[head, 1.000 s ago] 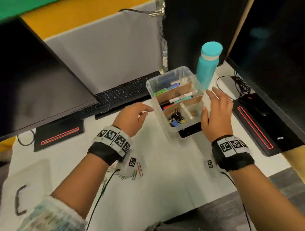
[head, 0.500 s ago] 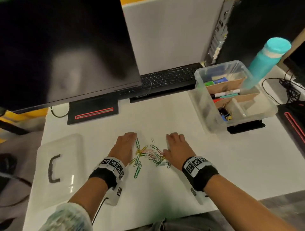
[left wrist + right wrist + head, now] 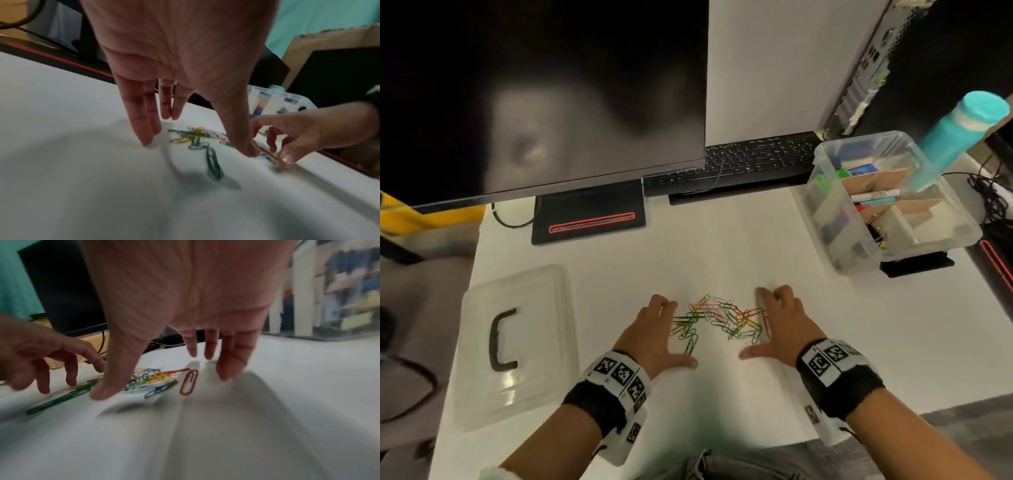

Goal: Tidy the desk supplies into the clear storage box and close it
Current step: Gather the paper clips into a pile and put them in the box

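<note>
A loose pile of coloured paper clips (image 3: 719,318) lies on the white desk near its front edge. My left hand (image 3: 655,334) rests on the desk at the pile's left, fingers straight and thumb spread, fingertips (image 3: 145,139) touching the surface. On the pile's right, my right hand (image 3: 782,325) lies the same way, with a red clip (image 3: 189,382) between its thumb and fingers. Neither hand holds anything. The clear storage box (image 3: 825,219) stands open at the back right with cardboard dividers, markers and small items inside. Its clear lid (image 3: 517,346) with a black handle lies flat at the front left.
A teal bottle (image 3: 959,137) stands just behind the box. A black keyboard (image 3: 729,164) and a monitor on its stand base (image 3: 589,219) line the back of the desk. Cables (image 3: 989,192) lie at the far right. A dark phone-like slab (image 3: 914,263) sticks out from under the box.
Both hands left the storage box and came down to the desk on either side of the paper clips. In the last half second their thumbs spread out round the pile.
</note>
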`<action>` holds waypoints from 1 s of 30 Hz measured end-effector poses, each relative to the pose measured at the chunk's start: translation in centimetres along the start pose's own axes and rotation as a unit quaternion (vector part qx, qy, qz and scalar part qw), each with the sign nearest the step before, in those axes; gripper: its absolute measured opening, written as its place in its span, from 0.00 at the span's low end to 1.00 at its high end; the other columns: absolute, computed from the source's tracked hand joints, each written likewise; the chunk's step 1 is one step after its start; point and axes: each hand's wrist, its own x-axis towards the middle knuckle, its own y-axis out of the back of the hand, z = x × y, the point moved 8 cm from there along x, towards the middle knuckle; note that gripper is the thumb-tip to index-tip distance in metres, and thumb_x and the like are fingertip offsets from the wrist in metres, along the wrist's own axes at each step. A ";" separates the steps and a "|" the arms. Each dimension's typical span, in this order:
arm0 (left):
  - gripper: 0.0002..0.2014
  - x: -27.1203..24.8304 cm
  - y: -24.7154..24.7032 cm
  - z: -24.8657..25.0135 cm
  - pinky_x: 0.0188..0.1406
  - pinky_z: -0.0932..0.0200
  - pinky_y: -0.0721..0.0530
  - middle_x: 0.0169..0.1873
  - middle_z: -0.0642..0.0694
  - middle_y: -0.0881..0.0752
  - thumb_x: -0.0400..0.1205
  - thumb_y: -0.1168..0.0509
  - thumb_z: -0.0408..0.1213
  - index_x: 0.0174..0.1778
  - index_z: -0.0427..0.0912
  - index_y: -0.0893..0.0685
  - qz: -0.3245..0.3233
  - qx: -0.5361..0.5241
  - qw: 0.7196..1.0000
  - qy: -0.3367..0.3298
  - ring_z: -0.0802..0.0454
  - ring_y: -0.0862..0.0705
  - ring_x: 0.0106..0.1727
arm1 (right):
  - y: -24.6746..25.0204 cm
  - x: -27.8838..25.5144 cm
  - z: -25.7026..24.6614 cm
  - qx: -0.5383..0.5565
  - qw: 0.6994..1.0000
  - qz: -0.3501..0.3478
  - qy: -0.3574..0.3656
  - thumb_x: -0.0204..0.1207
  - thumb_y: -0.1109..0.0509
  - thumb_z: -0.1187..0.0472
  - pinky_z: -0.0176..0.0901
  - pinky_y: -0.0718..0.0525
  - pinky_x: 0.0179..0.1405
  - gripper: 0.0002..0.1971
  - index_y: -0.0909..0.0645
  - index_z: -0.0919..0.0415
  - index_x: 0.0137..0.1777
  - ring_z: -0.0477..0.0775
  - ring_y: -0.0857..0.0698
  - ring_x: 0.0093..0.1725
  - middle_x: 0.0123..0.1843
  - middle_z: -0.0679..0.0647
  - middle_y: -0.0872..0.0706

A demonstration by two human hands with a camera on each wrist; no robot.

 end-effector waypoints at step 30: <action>0.17 3.5 0.6 3.4 0.51 0.52 0.18 0.60 0.44 0.21 0.85 0.44 0.42 0.66 0.40 0.21 0.061 0.122 0.986 -0.100 0.45 0.21 0.59 | -1.1 2.0 -6.2 -0.089 0.978 0.131 0.135 0.50 0.20 0.75 0.40 0.27 0.12 0.21 0.16 0.60 0.43 0.58 0.16 0.35 0.41 0.56 0.17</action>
